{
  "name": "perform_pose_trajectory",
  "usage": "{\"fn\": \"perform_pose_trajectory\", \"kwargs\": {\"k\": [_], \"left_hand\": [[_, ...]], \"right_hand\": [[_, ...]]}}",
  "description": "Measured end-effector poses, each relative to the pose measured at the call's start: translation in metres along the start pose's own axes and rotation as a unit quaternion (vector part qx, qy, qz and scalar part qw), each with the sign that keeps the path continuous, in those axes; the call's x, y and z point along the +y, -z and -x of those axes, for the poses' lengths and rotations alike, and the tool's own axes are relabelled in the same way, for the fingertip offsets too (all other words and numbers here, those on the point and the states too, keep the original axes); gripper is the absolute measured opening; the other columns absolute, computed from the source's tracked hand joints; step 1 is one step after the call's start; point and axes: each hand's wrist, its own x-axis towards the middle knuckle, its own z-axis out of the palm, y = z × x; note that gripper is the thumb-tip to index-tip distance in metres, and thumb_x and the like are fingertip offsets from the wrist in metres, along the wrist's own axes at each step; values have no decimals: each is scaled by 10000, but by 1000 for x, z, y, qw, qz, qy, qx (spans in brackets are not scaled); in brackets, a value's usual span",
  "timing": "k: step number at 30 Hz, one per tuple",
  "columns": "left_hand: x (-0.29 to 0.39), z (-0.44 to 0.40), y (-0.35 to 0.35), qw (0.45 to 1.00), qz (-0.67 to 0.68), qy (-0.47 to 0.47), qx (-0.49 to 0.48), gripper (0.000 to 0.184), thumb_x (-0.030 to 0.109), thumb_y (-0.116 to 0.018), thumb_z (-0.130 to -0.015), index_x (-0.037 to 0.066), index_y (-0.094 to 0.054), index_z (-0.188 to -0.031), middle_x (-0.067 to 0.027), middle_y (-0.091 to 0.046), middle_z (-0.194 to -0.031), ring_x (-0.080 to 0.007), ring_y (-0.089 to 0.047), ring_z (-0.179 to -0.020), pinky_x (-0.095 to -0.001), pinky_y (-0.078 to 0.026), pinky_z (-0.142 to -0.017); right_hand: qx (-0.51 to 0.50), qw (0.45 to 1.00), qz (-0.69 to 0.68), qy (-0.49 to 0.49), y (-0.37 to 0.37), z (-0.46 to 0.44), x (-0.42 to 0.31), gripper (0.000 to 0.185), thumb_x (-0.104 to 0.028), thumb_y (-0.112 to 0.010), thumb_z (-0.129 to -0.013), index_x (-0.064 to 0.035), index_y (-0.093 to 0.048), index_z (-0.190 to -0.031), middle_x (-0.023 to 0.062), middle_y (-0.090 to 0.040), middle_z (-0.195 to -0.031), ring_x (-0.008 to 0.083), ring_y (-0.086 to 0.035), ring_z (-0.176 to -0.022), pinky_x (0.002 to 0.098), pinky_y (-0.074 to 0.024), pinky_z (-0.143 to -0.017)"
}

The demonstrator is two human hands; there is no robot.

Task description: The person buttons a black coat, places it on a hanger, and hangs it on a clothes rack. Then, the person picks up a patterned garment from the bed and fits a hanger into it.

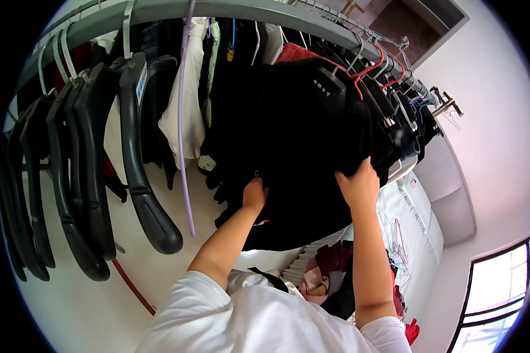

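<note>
A large black garment (306, 135) hangs from the grey rail in front of me, with a black hanger (331, 88) showing at its top. My left hand (255, 193) grips its left side, the fingertips partly lost in the dark cloth. Higher up on the right side, my right hand (360, 183) is closed on the same garment, thumb in front and most fingers behind. Dark fabric folds hang close beside both hands.
The curved grey rail (229, 10) crosses the top. Several empty black hangers (141, 153) hang at the left, beside a purple hanger (184, 117) and pale clothing (182, 112). Red hangers (371, 65) are at the right. Piled clothes (330, 270) lie below; a window (497, 288) is lower right.
</note>
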Motion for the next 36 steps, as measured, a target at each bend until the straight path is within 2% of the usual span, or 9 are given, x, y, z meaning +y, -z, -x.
{"fn": "perform_pose_trajectory", "kwargs": {"k": [4, 5, 14, 18, 20, 24, 25, 30, 36], "left_hand": [[-8, -3, -8, 998, 49, 36, -5, 193, 82, -612, -720, -42, -546, -852, -221, -588, -842, -374, -572, -809, -402, -470, -698], [-14, -5, -9, 996, 72, 47, -9, 189, 90, -607, -728, -41, -545, -850, -222, -589, -848, -373, -573, -808, -399, -469, -694], [-58, 28, -10, 952, 261, 108, -122, 333, 56, -587, -772, -14, -507, -1088, -163, -607, -1014, -236, -610, -906, -295, -480, -791], [-75, 50, -23, 948, 254, 99, -163, 351, 23, -580, -767, -18, -499, -1106, -163, -606, -1014, -221, -606, -911, -283, -482, -790], [-79, 61, -31, 934, 287, 106, -184, 352, 20, -576, -766, -20, -496, -1106, -164, -605, -1012, -222, -605, -915, -283, -484, -789], [-59, 76, -25, 930, 285, 97, -213, 431, 46, -608, -745, -7, -467, -1149, -169, -578, -1064, -229, -591, -930, -294, -481, -787], [-46, 78, -17, 929, 279, 91, -225, 485, 69, -620, -742, 2, -434, -1185, -176, -552, -1105, -236, -585, -936, -312, -481, -781], [54, 83, 25, 963, 217, -66, -149, 676, 144, -672, -705, 26, -309, -1264, -206, -421, -1239, -300, -474, -1092, -357, -451, -826], [122, 73, 51, 940, 181, -281, -66, 822, 225, -735, -635, -30, -274, -1267, -248, -330, -1296, -393, -361, -1175, -425, -319, -971]], "right_hand": [[16, 1000, 4, -12, 5, 6, 9, 672, -241, -694, -610, 56, -404, -1138, 234, -577, -942, 378, -571, -845, 388, -473, -703], [72, 997, -6, 28, -1, 11, 18, 696, -222, -694, -603, -18, -391, -1195, 185, -555, -1041, 349, -572, -870, 374, -477, -720], [64, 968, -203, -129, -21, 105, 69, 674, -140, -723, -599, -26, -402, -1180, 188, -562, -1031, 293, -558, -970, 351, -425, -838], [-12, 901, -390, -190, -96, 162, 116, 374, -71, -682, -672, 26, -515, -992, 80, -582, -937, 161, -542, -849, 279, -423, -747], [-142, 886, -329, -293, -110, 180, 121, 217, -71, -663, -690, 24, -550, -850, 51, -587, -856, 123, -519, -744, 273, -409, -640], [24, 950, -283, -127, -91, 184, 117, 158, -72, -627, -735, 22, -549, -835, 102, -585, -796, 188, -505, -609, 284, -381, -546], [42, 970, -223, -91, -95, 189, 126, 167, -58, -603, -746, 15, -546, -885, 161, -570, -809, 286, -527, -642, 295, -409, -585], [-56, 954, -293, -30, -97, 208, 95, 223, -95, -600, -733, 14, -502, -901, 202, -507, -773, 409, -491, -739, 446, -403, -644], [-96, 941, -317, -63, -108, 229, 97, 292, -105, -611, -707, 3, -482, -945, 221, -532, -822, 406, -507, -798, 430, -419, -680]]}}
